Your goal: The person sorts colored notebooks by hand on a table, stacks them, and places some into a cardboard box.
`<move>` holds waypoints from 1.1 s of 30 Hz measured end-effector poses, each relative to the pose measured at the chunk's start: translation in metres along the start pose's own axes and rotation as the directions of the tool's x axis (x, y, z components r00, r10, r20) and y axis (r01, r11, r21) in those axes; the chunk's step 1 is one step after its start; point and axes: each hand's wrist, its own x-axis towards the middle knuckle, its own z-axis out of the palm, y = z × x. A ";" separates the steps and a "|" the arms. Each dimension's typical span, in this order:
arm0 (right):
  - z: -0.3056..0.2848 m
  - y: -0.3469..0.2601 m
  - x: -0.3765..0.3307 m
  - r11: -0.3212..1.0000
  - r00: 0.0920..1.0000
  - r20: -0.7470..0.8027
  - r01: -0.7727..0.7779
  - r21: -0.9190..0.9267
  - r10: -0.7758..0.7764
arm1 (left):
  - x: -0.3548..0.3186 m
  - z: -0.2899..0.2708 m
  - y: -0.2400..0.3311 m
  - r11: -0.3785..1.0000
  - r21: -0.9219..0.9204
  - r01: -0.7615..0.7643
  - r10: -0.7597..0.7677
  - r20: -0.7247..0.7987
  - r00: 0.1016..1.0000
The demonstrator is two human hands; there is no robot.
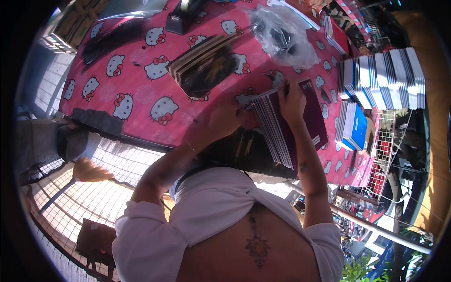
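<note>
A stack of maroon spiral-bound notebooks [307, 124] lies tilted on the pink tablecloth [136, 84] near the table's front edge. My right hand [291, 101] rests on top of the stack, its fingers curled over the far edge of the top cover. My left hand [226, 120] grips the stack's near left corner by the spiral binding. Both forearms reach up from my white-sleeved shoulders at the lower edge.
A fanned pile of dark books [202, 68] lies mid-table. Behind it are a crumpled clear plastic bag [282, 33] and a black tape dispenser [181, 16]. White and blue notebook stacks [380, 80] stand at right. A broom [89, 171] lies on the wire mesh below.
</note>
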 end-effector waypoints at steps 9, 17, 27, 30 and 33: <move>0.001 -0.001 0.000 1.000 1.000 -0.006 -0.007 0.005 0.007 | 0.005 -0.006 0.006 0.726 -0.540 0.426 -0.334 0.265 0.905; 0.001 0.002 -0.001 1.000 1.000 -0.005 -0.009 0.015 0.009 | 0.004 -0.007 0.009 0.794 -0.468 0.389 -0.314 0.233 0.921; 0.000 -0.002 0.000 1.000 1.000 -0.022 -0.009 0.030 0.010 | 0.004 -0.007 0.008 0.773 -0.521 0.361 -0.255 0.266 0.930; -0.001 -0.003 0.001 1.000 1.000 -0.014 -0.014 0.025 0.014 | 0.004 -0.003 0.011 0.965 -0.163 0.206 -0.184 0.136 0.973; 0.001 -0.002 0.001 1.000 1.000 -0.011 -0.015 0.023 0.015 | -0.005 0.016 0.014 0.620 0.740 -0.261 0.530 -0.150 0.834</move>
